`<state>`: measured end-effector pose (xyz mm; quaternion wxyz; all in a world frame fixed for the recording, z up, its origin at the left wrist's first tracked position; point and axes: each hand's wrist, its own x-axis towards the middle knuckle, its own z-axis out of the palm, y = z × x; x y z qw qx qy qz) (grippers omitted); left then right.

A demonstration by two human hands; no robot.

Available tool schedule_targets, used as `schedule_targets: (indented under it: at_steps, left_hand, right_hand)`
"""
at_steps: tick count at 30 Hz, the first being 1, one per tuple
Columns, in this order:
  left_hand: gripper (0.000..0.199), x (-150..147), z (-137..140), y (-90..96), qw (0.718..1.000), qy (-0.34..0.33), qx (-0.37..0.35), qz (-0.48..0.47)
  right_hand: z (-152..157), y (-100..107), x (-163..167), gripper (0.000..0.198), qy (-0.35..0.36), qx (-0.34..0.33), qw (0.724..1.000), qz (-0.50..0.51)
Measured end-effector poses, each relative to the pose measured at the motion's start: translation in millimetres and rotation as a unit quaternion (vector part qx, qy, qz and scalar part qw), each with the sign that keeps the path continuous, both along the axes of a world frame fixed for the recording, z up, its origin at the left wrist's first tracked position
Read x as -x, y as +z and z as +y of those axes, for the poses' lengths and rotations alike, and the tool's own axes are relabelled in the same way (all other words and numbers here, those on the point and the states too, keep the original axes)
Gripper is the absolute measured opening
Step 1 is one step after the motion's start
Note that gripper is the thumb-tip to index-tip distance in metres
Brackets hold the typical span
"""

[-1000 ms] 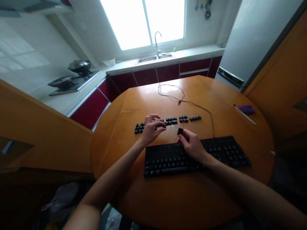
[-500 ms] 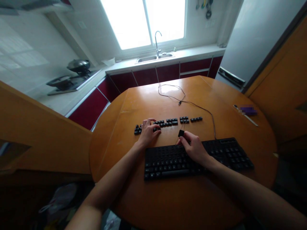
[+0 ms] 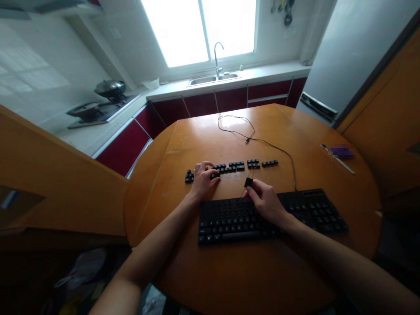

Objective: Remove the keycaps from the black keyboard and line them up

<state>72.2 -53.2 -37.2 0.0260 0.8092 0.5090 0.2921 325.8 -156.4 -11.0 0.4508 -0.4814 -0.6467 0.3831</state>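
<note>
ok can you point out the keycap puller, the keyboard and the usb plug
Keycap puller (image 3: 248,183): head view, on its black handle.
Keyboard (image 3: 229,222): head view, on its left-side letter keys.
USB plug (image 3: 247,141): head view, on its body.

Mostly singles

There was one black rectangular keyboard (image 3: 241,223), one thin dark cable (image 3: 294,170), one black-handled wire tool (image 3: 248,182), one rounded orange-brown wooden table (image 3: 249,275) and two dark metal pans (image 3: 110,88). Loose black keycaps (image 3: 240,167), partly hidden, numbered more than ten.

Kitchen: sink (image 3: 203,80), tall faucet (image 3: 216,59), stovetop (image 3: 113,109), wok (image 3: 110,89), red cabinets (image 3: 198,105).
</note>
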Motion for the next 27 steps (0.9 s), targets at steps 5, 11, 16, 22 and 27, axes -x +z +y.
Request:
schedule_targets:
  at_steps: [5, 11, 16, 22, 27]
  left_hand:
    - [0.015, 1, -1, 1.7, 1.0, 0.009, 0.005, 0.01]
    - [0.018, 0, -1, 2.3, 1.0, 0.011, 0.007, 0.002]
    - [0.019, 0, 0, 2.0, 1.0, 0.004, -0.001, -0.008]
    - [0.01, -9, -11, 16.7, 0.999, -0.027, -0.019, -0.037]
    - [0.009, -36, -44, 32.6, 0.978, -0.197, 0.022, -0.057]
  right_hand:
    - [-1, 1, -1, 0.021, 0.006, -0.003, 1.0, 0.007]
    - [0, 5, -3, 0.021, 0.005, -0.008, 1.0, 0.008]
    - [6, 7, -10, 0.02, -0.006, -0.013, 1.0, 0.001]
    - [20, 17, -37, 0.021, 0.104, -0.059, 0.988, -0.093]
    - [23, 24, -50, 0.024, 0.26, -0.06, 0.953, -0.144]
